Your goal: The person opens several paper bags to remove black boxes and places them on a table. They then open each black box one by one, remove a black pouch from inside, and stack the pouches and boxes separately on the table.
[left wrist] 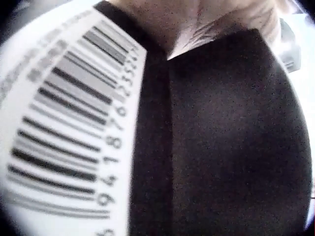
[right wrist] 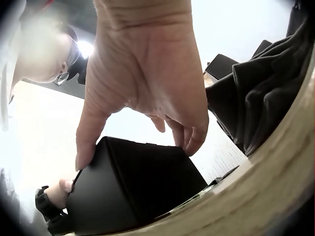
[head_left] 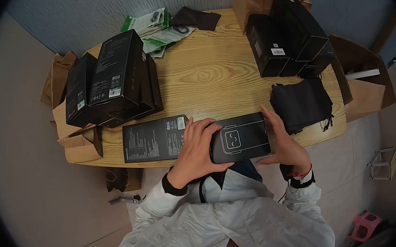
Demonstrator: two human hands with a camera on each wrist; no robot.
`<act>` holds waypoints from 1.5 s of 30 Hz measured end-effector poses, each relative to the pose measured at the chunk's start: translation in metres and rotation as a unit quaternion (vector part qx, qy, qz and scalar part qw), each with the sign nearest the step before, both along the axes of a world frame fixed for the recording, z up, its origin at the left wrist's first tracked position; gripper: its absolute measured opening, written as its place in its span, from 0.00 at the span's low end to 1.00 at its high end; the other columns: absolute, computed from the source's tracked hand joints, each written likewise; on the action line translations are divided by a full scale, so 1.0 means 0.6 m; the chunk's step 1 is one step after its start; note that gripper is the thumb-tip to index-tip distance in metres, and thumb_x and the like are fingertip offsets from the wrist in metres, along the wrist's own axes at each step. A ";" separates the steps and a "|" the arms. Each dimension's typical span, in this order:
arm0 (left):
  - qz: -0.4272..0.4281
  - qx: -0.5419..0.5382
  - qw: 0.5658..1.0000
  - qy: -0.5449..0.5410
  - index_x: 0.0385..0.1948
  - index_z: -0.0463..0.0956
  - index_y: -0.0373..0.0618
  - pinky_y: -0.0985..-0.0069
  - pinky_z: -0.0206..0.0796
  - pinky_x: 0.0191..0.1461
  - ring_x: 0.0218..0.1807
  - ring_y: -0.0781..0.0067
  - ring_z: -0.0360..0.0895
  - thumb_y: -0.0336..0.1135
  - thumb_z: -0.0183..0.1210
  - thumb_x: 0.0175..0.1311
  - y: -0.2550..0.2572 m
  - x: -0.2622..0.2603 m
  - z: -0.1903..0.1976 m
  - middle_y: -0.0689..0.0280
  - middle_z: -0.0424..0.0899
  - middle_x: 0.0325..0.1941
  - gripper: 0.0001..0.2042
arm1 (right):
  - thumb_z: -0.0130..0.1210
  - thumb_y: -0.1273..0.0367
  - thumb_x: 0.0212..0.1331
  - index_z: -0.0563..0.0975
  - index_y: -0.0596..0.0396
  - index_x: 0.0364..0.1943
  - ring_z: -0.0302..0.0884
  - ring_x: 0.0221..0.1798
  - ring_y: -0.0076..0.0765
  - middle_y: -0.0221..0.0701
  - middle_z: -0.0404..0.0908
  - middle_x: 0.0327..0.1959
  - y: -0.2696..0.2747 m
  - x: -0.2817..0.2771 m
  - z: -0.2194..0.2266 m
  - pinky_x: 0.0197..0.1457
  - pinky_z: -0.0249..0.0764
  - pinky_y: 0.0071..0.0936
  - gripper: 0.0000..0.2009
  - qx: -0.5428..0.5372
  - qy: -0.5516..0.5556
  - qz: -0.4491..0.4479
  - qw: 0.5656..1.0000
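Currently, the box is at the near edge of the table, between both hands, with its white face outline upward. The left hand is clamped on the left end: fingers on the far edge, thumb along the near edge. The right hand spans the right end, thumb and fingers spread apart and pressing on opposite edges. Whether the underside is fully supported cannot be told.

The carton lies flat to the left, printed side up, its right end partly behind the left hand. The pouches lie to the right, near the right hand. Boxes are stacked at left and at far right. Packets lie along the far edge.
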State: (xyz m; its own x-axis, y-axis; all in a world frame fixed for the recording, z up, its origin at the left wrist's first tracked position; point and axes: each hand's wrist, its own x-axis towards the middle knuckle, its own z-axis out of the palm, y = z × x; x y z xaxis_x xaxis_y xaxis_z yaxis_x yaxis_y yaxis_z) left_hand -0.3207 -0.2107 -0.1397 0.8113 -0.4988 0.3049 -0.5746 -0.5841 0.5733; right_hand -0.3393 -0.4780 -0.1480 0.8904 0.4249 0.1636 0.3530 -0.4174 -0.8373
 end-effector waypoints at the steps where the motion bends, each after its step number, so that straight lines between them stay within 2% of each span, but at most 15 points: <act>1: -0.015 -0.003 1.000 -0.007 0.53 0.64 0.43 0.44 0.39 0.72 0.62 0.50 0.62 0.48 0.76 0.32 0.002 0.002 0.000 0.54 0.66 0.57 0.42 | 0.78 0.70 0.22 0.51 0.54 0.70 0.55 0.69 0.43 0.40 0.60 0.66 0.001 0.003 0.001 0.71 0.51 0.35 0.61 0.018 0.029 -0.040 0.999; 5: -0.031 -0.008 0.999 -0.015 0.52 0.64 0.43 0.44 0.40 0.72 0.62 0.51 0.62 0.49 0.76 0.32 0.005 0.002 0.001 0.55 0.66 0.57 0.42 | 0.77 0.66 0.27 0.51 0.53 0.70 0.50 0.71 0.49 0.41 0.56 0.67 -0.006 0.015 0.018 0.72 0.52 0.37 0.58 -0.039 -0.005 0.022 0.999; 7: -0.031 -0.014 0.999 -0.012 0.52 0.64 0.44 0.44 0.41 0.72 0.62 0.51 0.62 0.49 0.76 0.32 0.006 0.002 0.002 0.56 0.66 0.57 0.42 | 0.76 0.68 0.29 0.54 0.53 0.69 0.55 0.69 0.50 0.42 0.57 0.67 -0.005 0.012 0.026 0.70 0.57 0.37 0.55 -0.006 -0.002 0.012 1.000; 13: -0.031 0.003 0.999 -0.013 0.53 0.65 0.43 0.46 0.44 0.71 0.61 0.50 0.63 0.50 0.75 0.33 0.001 0.003 0.008 0.56 0.67 0.56 0.42 | 0.75 0.67 0.28 0.61 0.56 0.65 0.64 0.64 0.50 0.42 0.60 0.65 -0.010 0.016 0.038 0.63 0.66 0.34 0.50 -0.035 -0.027 0.041 0.998; 17: -0.036 0.006 0.999 -0.019 0.53 0.65 0.44 0.49 0.45 0.70 0.60 0.52 0.63 0.50 0.73 0.31 0.001 0.004 0.007 0.57 0.67 0.55 0.42 | 0.75 0.65 0.29 0.63 0.57 0.63 0.66 0.63 0.50 0.42 0.63 0.64 -0.013 0.017 0.042 0.62 0.68 0.35 0.48 -0.054 -0.008 0.034 0.998; 20: -0.038 0.030 0.999 -0.004 0.54 0.65 0.43 0.50 0.45 0.71 0.61 0.52 0.63 0.49 0.74 0.31 0.001 0.004 0.013 0.58 0.68 0.57 0.42 | 0.74 0.62 0.30 0.66 0.57 0.60 0.68 0.62 0.51 0.42 0.66 0.62 -0.009 0.016 0.046 0.61 0.69 0.37 0.45 -0.087 -0.038 0.024 0.995; 22: -0.035 0.034 0.999 0.003 0.54 0.65 0.43 0.50 0.45 0.71 0.62 0.52 0.63 0.48 0.74 0.31 0.000 0.004 0.015 0.58 0.68 0.57 0.42 | 0.74 0.61 0.30 0.69 0.58 0.56 0.69 0.61 0.51 0.43 0.68 0.62 -0.012 0.015 0.039 0.61 0.69 0.37 0.41 -0.125 -0.100 0.029 0.987; 26: -0.036 0.041 0.998 0.011 0.54 0.65 0.43 0.51 0.44 0.72 0.62 0.52 0.62 0.48 0.74 0.31 0.000 0.004 0.015 0.58 0.68 0.58 0.42 | 0.74 0.62 0.30 0.71 0.58 0.54 0.69 0.61 0.52 0.44 0.68 0.62 -0.014 0.021 0.041 0.62 0.68 0.38 0.39 -0.115 -0.086 0.040 0.989; 29: -0.029 0.020 0.999 0.011 0.53 0.65 0.43 0.51 0.44 0.72 0.63 0.51 0.62 0.49 0.74 0.32 0.005 0.006 0.010 0.56 0.68 0.58 0.42 | 0.73 0.65 0.31 0.72 0.59 0.50 0.72 0.59 0.51 0.44 0.71 0.59 -0.010 0.022 0.036 0.59 0.71 0.37 0.34 -0.105 -0.159 0.030 0.981; 31: -0.030 0.002 0.999 0.014 0.53 0.65 0.43 0.51 0.43 0.72 0.63 0.51 0.62 0.49 0.74 0.33 0.010 0.010 0.006 0.56 0.68 0.58 0.42 | 0.73 0.67 0.33 0.74 0.59 0.47 0.76 0.56 0.49 0.44 0.74 0.57 -0.014 0.018 0.013 0.54 0.76 0.35 0.30 -0.055 -0.264 0.003 0.963; 34: -0.033 -0.012 0.999 0.019 0.53 0.64 0.42 0.50 0.42 0.73 0.63 0.51 0.62 0.50 0.74 0.34 0.011 0.016 0.003 0.55 0.68 0.58 0.41 | 0.70 0.70 0.38 0.76 0.61 0.43 0.79 0.52 0.47 0.44 0.76 0.55 -0.012 0.006 0.006 0.51 0.78 0.32 0.24 -0.075 -0.277 -0.020 0.958; 38: -0.023 0.004 1.000 0.012 0.53 0.64 0.42 0.49 0.42 0.73 0.63 0.51 0.62 0.50 0.74 0.34 0.009 0.017 0.004 0.55 0.68 0.58 0.42 | 0.67 0.78 0.39 0.75 0.60 0.48 0.79 0.51 0.47 0.47 0.76 0.54 -0.009 0.003 0.004 0.44 0.79 0.32 0.25 -0.090 -0.342 0.020 0.935; 40: -0.020 0.006 1.000 0.008 0.53 0.64 0.41 0.49 0.42 0.73 0.63 0.51 0.62 0.50 0.74 0.34 0.008 0.018 0.002 0.55 0.68 0.58 0.41 | 0.64 0.78 0.42 0.77 0.60 0.47 0.76 0.56 0.47 0.45 0.72 0.58 -0.010 -0.005 0.005 0.55 0.76 0.33 0.22 -0.112 -0.325 0.036 0.938; 44: -0.016 0.002 1.000 0.003 0.51 0.64 0.42 0.48 0.41 0.73 0.63 0.51 0.63 0.50 0.74 0.34 0.007 0.018 -0.001 0.54 0.68 0.57 0.40 | 0.63 0.80 0.40 0.74 0.57 0.55 0.74 0.59 0.47 0.44 0.71 0.60 -0.012 -0.009 -0.009 0.57 0.75 0.33 0.29 -0.115 -0.325 -0.002 0.939; 45: -0.017 0.002 1.000 0.002 0.51 0.64 0.42 0.48 0.41 0.73 0.63 0.51 0.63 0.50 0.74 0.34 0.007 0.019 -0.002 0.54 0.68 0.57 0.40 | 0.62 0.81 0.41 0.71 0.56 0.57 0.73 0.59 0.47 0.44 0.70 0.60 -0.006 -0.008 -0.006 0.58 0.74 0.33 0.32 -0.089 -0.261 -0.039 0.960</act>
State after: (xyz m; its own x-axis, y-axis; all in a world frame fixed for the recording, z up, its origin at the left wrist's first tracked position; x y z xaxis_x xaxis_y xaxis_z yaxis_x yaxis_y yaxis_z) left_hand -0.3095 -0.2065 -0.1412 0.7953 -0.5272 0.2992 -0.5913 -0.5662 0.5742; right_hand -0.3441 -0.4815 -0.1519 0.7369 0.4218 0.5282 0.6671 -0.5796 -0.4679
